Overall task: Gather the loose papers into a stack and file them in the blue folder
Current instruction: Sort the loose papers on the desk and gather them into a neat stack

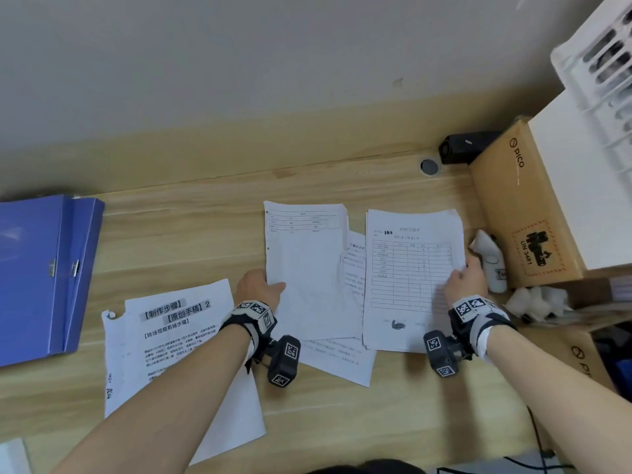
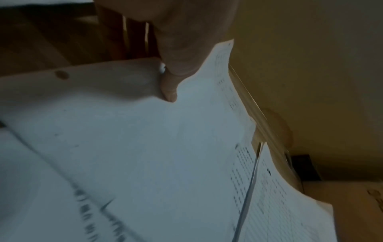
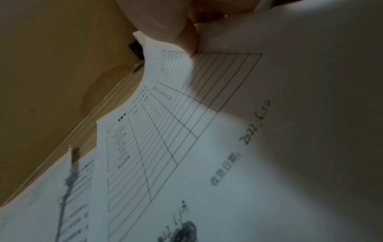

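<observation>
The person leans over a wooden desk [image 1: 205,234] with both hands on loose papers. The left hand [image 1: 258,285] pinches the near left corner of a mostly blank sheet [image 1: 304,268], thumb on top and fingers tucked under the edge; the left wrist view shows the thumb [image 2: 168,91] pressing into the paper. That sheet lies with its long side running away from the person toward the wall, a small table printed at the far end and punch holes along its left edge.

The right hand [image 1: 466,278] grips the right edge of a form with a printed grid [image 1: 410,268], thumb on top and fingers curled beneath, lifting that edge a little. This form also runs lengthwise away from the person, heading at the far end. Between the two, partly covered by both, lies a sheet of text [image 1: 352,354], turned slightly askew.

Nearer the person's left, under the left forearm, sit more sheets with a bold heading [image 1: 178,336], tilted a little to the right. The blue folder [image 1: 41,275] lies closed at the far left of the desk, well apart from the papers, long side also pointing toward the wall. A cardboard box [image 1: 519,206] stands at the right.
</observation>
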`<state>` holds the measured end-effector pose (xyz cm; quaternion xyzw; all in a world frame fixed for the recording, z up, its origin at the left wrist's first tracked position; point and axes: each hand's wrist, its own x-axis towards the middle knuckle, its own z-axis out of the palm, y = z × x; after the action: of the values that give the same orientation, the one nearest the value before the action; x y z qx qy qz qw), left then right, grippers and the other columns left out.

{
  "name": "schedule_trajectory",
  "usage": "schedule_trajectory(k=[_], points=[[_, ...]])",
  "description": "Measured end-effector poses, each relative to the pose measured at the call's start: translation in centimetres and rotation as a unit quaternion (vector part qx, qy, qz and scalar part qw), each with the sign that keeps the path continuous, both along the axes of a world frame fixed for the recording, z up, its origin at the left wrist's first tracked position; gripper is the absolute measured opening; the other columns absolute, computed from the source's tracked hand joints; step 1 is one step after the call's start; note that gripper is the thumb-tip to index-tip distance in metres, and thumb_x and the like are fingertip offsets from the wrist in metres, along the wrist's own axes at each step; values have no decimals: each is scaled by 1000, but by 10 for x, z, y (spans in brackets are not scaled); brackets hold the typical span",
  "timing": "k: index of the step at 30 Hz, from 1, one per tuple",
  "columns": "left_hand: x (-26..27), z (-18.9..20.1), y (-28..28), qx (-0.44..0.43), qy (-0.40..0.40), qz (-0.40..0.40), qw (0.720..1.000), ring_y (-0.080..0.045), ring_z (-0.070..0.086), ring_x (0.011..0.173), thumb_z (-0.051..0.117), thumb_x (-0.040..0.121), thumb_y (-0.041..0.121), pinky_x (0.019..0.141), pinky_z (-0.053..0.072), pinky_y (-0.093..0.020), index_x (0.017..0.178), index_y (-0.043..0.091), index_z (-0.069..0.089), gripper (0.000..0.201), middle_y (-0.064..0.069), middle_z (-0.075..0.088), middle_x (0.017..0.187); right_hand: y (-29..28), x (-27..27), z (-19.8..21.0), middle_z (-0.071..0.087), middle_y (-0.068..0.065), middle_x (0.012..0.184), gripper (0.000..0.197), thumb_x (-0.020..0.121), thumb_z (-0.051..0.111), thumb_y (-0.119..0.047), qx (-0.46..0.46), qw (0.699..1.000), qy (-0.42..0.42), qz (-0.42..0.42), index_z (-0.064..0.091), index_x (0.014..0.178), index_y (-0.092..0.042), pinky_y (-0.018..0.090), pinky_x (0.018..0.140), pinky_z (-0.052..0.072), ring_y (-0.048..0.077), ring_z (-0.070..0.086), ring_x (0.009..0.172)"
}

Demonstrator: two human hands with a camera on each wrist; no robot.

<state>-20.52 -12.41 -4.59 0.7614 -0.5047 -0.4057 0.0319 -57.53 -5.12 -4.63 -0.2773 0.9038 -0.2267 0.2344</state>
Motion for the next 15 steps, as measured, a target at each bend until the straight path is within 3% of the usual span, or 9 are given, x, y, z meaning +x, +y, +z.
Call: schedule_trajectory(k=[3, 5, 7, 10, 12, 15], points=[[3, 4, 11, -22, -11, 0, 1000, -27, 63, 82, 62, 86, 24, 70, 52, -34, 92, 9, 62, 16, -5, 68, 91, 5, 3, 0, 65, 4, 101, 43, 82, 59, -11, 11, 1000, -10, 11, 46, 122, -23, 36, 80, 52, 31, 64, 92], [6, 6, 19, -20, -15, 8, 1000, -27, 60, 81, 60, 88, 24, 67, 45, -31, 93, 9, 58, 15, -4, 64, 89, 5, 9, 1, 60, 14, 116, 51, 76, 66, -4, 26, 998, 45, 22, 46, 122, -13, 38, 83, 48, 36, 58, 107], [9, 10, 27, -33, 8, 34, 999, -27, 58, 80, 58, 91, 21, 66, 40, -30, 95, 8, 56, 14, -3, 62, 87, 3, 20, 1, 43, 22, 137, 62, 72, 64, 3, 36, 989, 132, 61, 42, 129, -2, 44, 96, 41, 40, 41, 125], [17, 16, 33, -81, 55, 94, 991, -27, 58, 82, 56, 94, 16, 69, 41, -30, 104, 7, 56, 14, -4, 61, 92, -4, 45, 1, 31, 18, 150, 67, 77, 61, -1, 8, 975, 137, 174, 38, 140, -5, 46, 111, 29, 37, 27, 137], [27, 19, 34, -112, 84, 122, 982, -28, 62, 86, 58, 94, 16, 74, 48, -33, 106, 5, 58, 16, -7, 65, 96, -6, 73, -1, 36, 13, 150, 57, 87, 59, -12, -7, 946, 108, 306, 41, 141, -9, 43, 114, 27, 34, 29, 138], [50, 23, 38, -135, 100, 149, 974, -34, 66, 90, 61, 92, 15, 82, 54, -40, 99, -1, 65, 17, -14, 71, 98, -3, 125, -9, 41, 9, 150, 49, 94, 51, -22, -1, 866, 92, 491, 44, 141, -10, 39, 118, 21, 32, 31, 141]])
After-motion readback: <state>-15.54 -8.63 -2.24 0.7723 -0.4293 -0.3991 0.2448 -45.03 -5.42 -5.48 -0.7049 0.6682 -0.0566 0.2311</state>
